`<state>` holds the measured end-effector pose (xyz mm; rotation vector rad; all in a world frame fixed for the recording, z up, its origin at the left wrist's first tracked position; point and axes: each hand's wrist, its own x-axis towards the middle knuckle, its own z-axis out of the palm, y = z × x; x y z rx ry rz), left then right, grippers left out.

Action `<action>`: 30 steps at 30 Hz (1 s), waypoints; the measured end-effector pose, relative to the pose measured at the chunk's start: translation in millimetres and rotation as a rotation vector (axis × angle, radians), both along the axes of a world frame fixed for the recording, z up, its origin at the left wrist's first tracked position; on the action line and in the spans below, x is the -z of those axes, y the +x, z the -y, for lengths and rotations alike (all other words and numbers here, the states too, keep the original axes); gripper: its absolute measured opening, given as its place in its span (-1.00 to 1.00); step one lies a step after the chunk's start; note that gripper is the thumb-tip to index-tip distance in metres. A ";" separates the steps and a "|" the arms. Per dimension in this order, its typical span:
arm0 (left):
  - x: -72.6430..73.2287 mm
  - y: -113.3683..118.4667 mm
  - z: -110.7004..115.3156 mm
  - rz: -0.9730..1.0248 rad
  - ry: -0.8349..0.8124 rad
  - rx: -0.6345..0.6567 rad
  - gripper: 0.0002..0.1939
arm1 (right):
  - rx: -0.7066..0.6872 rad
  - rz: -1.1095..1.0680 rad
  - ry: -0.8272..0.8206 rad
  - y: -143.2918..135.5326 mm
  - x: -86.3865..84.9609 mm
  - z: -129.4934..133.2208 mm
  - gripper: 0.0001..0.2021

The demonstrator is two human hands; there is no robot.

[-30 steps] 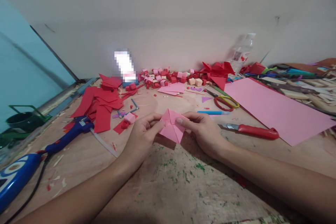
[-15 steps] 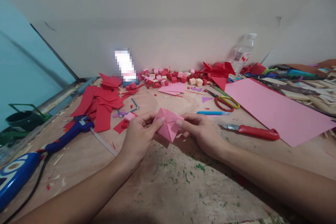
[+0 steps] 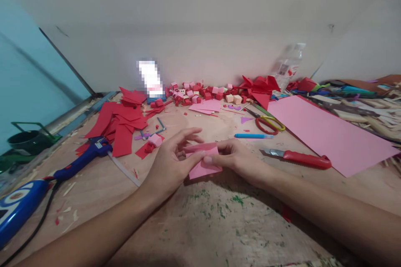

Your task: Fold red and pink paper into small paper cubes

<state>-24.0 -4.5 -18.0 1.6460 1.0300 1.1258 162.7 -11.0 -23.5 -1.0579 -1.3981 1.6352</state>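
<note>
A small piece of folded pink paper [image 3: 205, 169] is held between both hands, just above the wooden table. My left hand [image 3: 178, 154] grips its left side, the thumb pressed on the front face and the upper fingers reaching past the far edge. On the right side, my right hand [image 3: 236, 155] pinches the paper with the thumb near its middle and fingers behind. The thumbs almost meet. Fingers behind the paper are partly hidden. Beyond my left hand lies a small pink paper cube [image 3: 155, 140] on red scraps.
Right: a red-handled utility knife [image 3: 305, 159], blue pen [image 3: 250, 136], scissors [image 3: 269, 125] and large pink sheet [image 3: 326, 133]. Left: a blue glue gun [image 3: 84, 156] and red paper strips [image 3: 122, 137]. Along the wall: small paper cubes [image 3: 200, 94], a lit phone [image 3: 151, 78], a bottle [image 3: 290, 66].
The pink paper has turned from a diamond pose to a squarer one and sits slightly lower. My left fingers have lifted and spread at the far edge; the thumbs have come closer together.
</note>
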 end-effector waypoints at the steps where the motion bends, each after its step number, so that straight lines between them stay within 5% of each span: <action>1: -0.6 -0.9 0.8 0.019 0.033 -0.020 -0.52 | 0.026 -0.058 -0.035 -0.2 1.3 -0.2 -0.73; 4: -3.9 -7.1 1.1 -0.024 0.235 -0.046 -0.57 | 0.115 -0.264 -0.116 0.5 6.4 -2.4 -0.74; 9: -7.2 -15.6 -2.5 -0.325 0.500 0.149 -0.79 | 0.123 -0.374 -0.095 4.5 9.5 -8.6 -0.74; 14: -4.2 -12.5 -3.2 -0.337 0.440 0.152 -0.92 | 0.087 -0.389 -0.097 4.9 6.7 -7.6 -0.73; 20: -3.1 -11.2 -2.5 -0.324 0.439 0.193 -0.83 | 0.095 -0.348 -0.132 4.1 8.8 -3.9 -0.81; 30: -4.3 -13.0 -7.3 -0.213 0.211 0.165 -0.95 | 0.153 -0.247 -0.132 3.7 6.3 -4.5 -0.72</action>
